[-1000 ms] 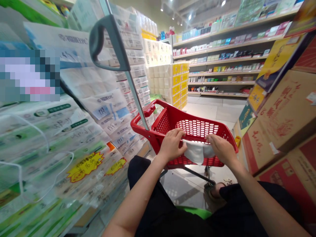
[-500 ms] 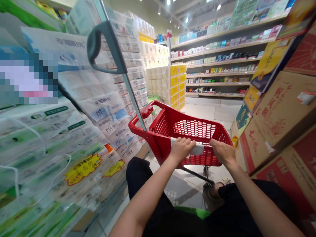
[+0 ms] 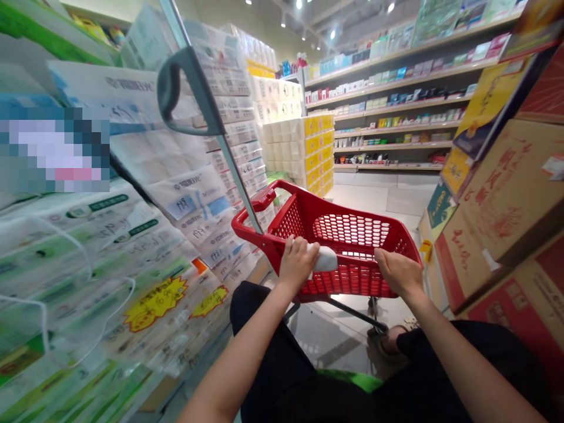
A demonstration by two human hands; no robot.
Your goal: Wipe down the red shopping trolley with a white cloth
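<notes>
Left hand [image 3: 298, 262]: holding a white cloth [image 3: 325, 258], fingers bending over the near rim at frame centre. The cloth is bunching beneath the palm and showing on the hand's right side, lying against the near rim. Right hand [image 3: 399, 271]: curling narrowly around the same rim, right of centre; its fingertips are partly hiding. The two hands are sitting apart, a stretch of rim showing between them.

Red shopping cart [image 3: 304, 205]: standing upright at centre, its perforated basket opening upward. A metal pole [image 3: 238, 176] is rising from its left end and leaning toward the upper left, carrying a grey loop handle [image 3: 203, 88].

Below the cart, dark trousers [image 3: 251, 311] are filling the lower middle; a foot [image 3: 390, 341] is resting on the pale floor [image 3: 319, 335].

Left side: wrapped packs [image 3: 189, 200] are piling up, with yellow starburst signs [image 3: 156, 302] lying lower. Right side: printed cartons [image 3: 506, 194] are standing stacked. Behind the cart, a yellow-and-white stack [image 3: 299, 155] is standing; shelves [image 3: 396, 86] are spanning the upper right, holding small boxes and bottles.
</notes>
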